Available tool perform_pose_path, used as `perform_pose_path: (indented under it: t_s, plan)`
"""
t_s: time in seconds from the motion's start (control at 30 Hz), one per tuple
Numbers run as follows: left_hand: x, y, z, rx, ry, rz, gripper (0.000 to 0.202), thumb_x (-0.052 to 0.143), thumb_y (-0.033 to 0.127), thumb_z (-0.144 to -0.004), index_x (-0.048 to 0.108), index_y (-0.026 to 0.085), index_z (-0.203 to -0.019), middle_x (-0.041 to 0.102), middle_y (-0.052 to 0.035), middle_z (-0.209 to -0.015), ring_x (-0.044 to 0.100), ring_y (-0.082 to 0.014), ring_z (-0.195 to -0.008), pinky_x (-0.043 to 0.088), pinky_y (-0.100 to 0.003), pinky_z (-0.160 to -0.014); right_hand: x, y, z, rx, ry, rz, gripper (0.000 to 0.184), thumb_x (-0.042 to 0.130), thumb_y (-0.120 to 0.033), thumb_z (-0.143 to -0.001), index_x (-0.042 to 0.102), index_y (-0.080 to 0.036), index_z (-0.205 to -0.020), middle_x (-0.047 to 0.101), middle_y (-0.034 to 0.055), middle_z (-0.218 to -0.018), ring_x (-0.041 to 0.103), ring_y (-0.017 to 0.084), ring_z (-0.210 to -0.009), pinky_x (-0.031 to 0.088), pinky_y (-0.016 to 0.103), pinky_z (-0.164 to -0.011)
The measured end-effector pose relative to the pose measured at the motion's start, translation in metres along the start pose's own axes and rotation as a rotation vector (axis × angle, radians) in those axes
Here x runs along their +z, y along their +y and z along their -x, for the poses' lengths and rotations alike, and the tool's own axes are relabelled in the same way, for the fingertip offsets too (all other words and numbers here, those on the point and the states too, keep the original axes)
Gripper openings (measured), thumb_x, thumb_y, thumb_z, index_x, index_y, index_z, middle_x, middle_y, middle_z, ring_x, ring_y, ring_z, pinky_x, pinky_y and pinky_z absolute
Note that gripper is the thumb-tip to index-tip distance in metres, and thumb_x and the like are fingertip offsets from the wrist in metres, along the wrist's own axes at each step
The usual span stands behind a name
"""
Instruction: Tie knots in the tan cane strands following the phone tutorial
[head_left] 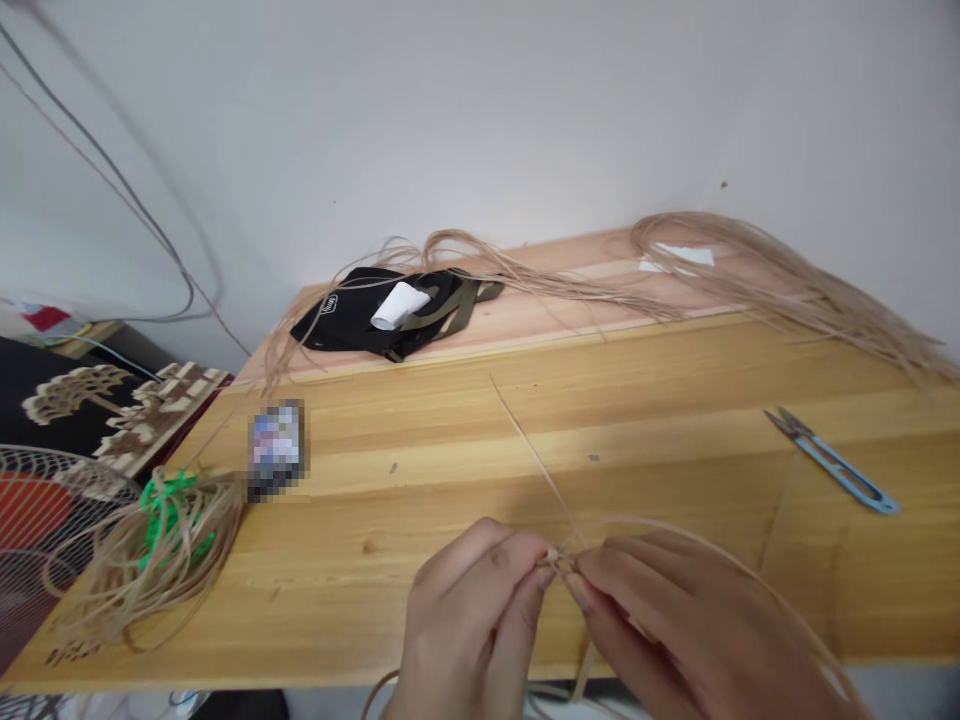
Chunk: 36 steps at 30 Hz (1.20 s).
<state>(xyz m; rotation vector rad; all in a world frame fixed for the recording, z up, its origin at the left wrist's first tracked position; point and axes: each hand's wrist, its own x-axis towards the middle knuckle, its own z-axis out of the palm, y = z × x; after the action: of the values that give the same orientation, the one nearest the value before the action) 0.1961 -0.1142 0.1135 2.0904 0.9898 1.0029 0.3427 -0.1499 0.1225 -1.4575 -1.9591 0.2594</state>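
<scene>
Both my hands meet at the near edge of the wooden table [525,440]. My left hand [469,625] pinches a thin tan straw strand [536,455] between thumb and forefinger. My right hand [690,630] pinches the same strand just to the right, fingertips almost touching the left ones. One end of the strand rises up and away across the table; another loop of it [675,530] curves over my right hand toward the table edge.
Blue thread snips [836,462] lie at the right. A long bundle of straw [780,270] runs along the back by the wall. A black bag [382,315] with a white roll sits at back left. A straw coil tied with green cord [161,530] and a fan grille [30,540] are at left.
</scene>
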Motion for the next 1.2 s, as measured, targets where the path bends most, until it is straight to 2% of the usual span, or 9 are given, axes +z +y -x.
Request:
perform_pose_path:
  t_s: [0.2,0.43,0.57,0.7,0.9,1.1,1.2]
  plan:
    - [0.005,0.001,0.007,0.048,0.126,-0.028,0.023,0.051,0.004,-0.074,0.060,0.018,-0.089,0.056,-0.0024,-0.069,0.053,-0.0109,-0.062,0.043,-0.020,-0.053,0.002,0.000,0.001,0.024,0.025,-0.090,0.020,0.039,-0.016,-0.080,0.048,-0.021,-0.063,0.053,-0.0031,-0.053,0.049,0.010,-0.050,0.038,0.022,-0.053]
    - [0.007,0.002,0.005,0.068,0.162,-0.034,0.023,0.053,0.005,-0.074,0.061,0.018,-0.090,0.052,-0.0019,-0.063,0.052,-0.0119,-0.060,0.044,-0.021,-0.051,0.001,0.002,0.003,-0.033,0.045,0.007,0.027,0.033,-0.018,-0.085,0.052,-0.021,-0.067,0.058,-0.0020,-0.058,0.053,0.010,-0.051,0.041,0.022,-0.051]
    - [0.002,0.004,0.000,0.102,0.102,-0.065,0.019,0.052,0.005,-0.074,0.061,0.017,-0.085,0.052,-0.0019,-0.063,0.053,-0.0118,-0.061,0.045,-0.020,-0.052,-0.002,0.005,0.001,-0.103,0.053,0.090,0.037,0.026,-0.023,-0.089,0.054,-0.020,-0.065,0.062,-0.0006,-0.059,0.054,0.011,-0.048,0.041,0.024,-0.048]
    - [0.000,0.006,-0.004,0.105,0.040,-0.111,0.015,0.049,0.008,-0.077,0.060,0.017,-0.078,0.056,-0.0024,-0.064,0.054,-0.0115,-0.060,0.045,-0.020,-0.052,-0.003,0.006,-0.002,-0.116,0.033,0.097,0.039,0.025,-0.024,-0.090,0.055,-0.020,-0.066,0.063,-0.0004,-0.059,0.054,0.011,-0.046,0.041,0.024,-0.046]
    - [0.008,0.006,0.001,0.079,0.153,-0.108,0.015,0.051,0.008,-0.076,0.061,0.016,-0.082,0.059,-0.0037,-0.066,0.055,-0.0122,-0.061,0.046,-0.021,-0.054,0.000,0.006,0.000,-0.052,0.026,0.023,0.032,0.028,-0.021,-0.089,0.054,-0.020,-0.070,0.064,-0.0002,-0.063,0.057,0.011,-0.052,0.043,0.023,-0.051]
    - [0.000,0.002,-0.005,0.070,0.050,-0.021,0.021,0.051,0.004,-0.074,0.061,0.017,-0.087,0.060,-0.0027,-0.070,0.054,-0.0100,-0.061,0.045,-0.019,-0.053,0.004,0.007,0.003,-0.050,0.004,-0.079,0.029,0.030,-0.022,-0.089,0.053,-0.021,-0.072,0.064,-0.0017,-0.063,0.058,0.010,-0.053,0.043,0.021,-0.051]
    - [-0.002,-0.003,-0.006,0.114,0.031,0.023,0.020,0.051,0.004,-0.074,0.061,0.016,-0.086,0.059,-0.0024,-0.068,0.053,-0.0093,-0.059,0.044,-0.018,-0.051,0.006,0.006,0.006,0.056,-0.061,-0.167,0.023,0.035,-0.024,-0.088,0.054,-0.022,-0.075,0.064,-0.0033,-0.067,0.059,0.010,-0.060,0.044,0.019,-0.054]
